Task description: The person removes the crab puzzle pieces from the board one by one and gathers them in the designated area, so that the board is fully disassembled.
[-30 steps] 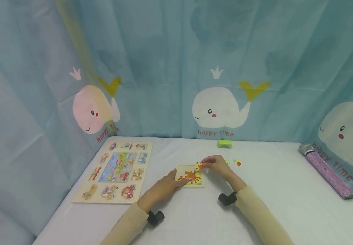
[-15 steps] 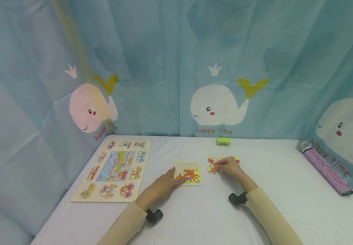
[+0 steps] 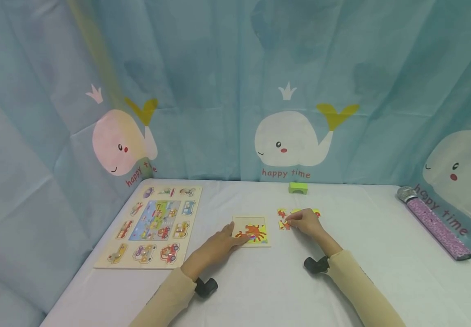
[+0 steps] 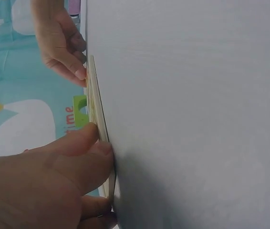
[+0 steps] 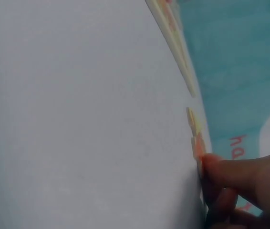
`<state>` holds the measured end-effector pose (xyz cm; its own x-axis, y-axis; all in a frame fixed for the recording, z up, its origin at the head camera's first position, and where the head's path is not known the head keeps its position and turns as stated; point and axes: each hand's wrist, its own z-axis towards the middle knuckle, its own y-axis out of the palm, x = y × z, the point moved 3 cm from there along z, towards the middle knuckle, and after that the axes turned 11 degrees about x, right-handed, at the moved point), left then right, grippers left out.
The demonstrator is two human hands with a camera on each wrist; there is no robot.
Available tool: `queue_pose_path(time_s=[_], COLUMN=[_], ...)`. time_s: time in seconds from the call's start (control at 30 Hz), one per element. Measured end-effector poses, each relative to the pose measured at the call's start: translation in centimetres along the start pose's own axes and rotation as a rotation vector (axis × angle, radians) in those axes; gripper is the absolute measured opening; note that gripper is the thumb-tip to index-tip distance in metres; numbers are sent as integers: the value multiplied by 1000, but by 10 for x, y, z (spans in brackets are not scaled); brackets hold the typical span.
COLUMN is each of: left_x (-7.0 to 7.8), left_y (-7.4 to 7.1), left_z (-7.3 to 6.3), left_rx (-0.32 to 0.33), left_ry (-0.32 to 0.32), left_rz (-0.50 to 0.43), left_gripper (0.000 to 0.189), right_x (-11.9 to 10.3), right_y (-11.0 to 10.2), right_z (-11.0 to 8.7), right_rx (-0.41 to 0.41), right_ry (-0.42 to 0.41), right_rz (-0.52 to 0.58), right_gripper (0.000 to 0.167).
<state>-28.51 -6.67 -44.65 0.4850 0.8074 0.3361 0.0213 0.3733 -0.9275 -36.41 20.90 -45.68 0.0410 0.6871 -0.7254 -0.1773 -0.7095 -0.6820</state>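
My left hand (image 3: 218,247) holds the left side of a small wooden puzzle board (image 3: 241,221), its thumb over the near edge. Fitted pieces with a red-orange animal on yellow fill the lower right of the board; bare wood shows along its top and left. To the right, my right hand (image 3: 308,223) pinches a red-and-yellow puzzle piece (image 3: 282,225) at the tabletop. Directly behind lies another loose piece (image 3: 282,213). More loose pieces (image 3: 317,213) are partly hidden by the right hand. In the right wrist view, thumb and fingers meet at the orange piece (image 5: 199,147).
On the left lies a large wooden vehicle puzzle (image 3: 196,202). A green arch block (image 3: 298,188) stands at the back, near the whale-print curtain (image 3: 211,91). At far right is a microphone (image 3: 435,222) with a glittery pink handle. White cloth covers the table (image 3: 260,290).
My right hand has carried the puzzle piece from the board's upper right corner rightward to the loose pieces. Over the last half second it has barely shifted. The left hand stays on the board.
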Motion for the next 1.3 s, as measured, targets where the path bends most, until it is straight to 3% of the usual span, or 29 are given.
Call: queue_pose_path(time_s=[0.2, 0.37, 0.57, 0.9, 1.07, 1.3], left_x=[-2, -1, 2, 1, 2, 1], left_y=[2, 0, -3, 2, 5, 4], left_z=[1, 1, 1, -1, -2, -1], left_rx=[-4, 2, 0, 20, 42, 58], left_ry=[-3, -2, 3, 34, 49, 86], left_rz=[12, 14, 12, 73, 91, 125], left_gripper=[39, 38, 38, 37, 36, 37], right_x=[-8, -33, -66, -80, -78, -79], right_y=[-1, 5, 31, 70, 74, 73], right_z=[2, 3, -6, -21, -26, -28], right_rx=[-25, -147, -264, -265, -266, -241], right_ry=[-44, -134, -266, -290, -342, -338], right_rz=[12, 17, -35, -27, -48, -40], right_gripper=[11, 13, 15, 15, 19, 21])
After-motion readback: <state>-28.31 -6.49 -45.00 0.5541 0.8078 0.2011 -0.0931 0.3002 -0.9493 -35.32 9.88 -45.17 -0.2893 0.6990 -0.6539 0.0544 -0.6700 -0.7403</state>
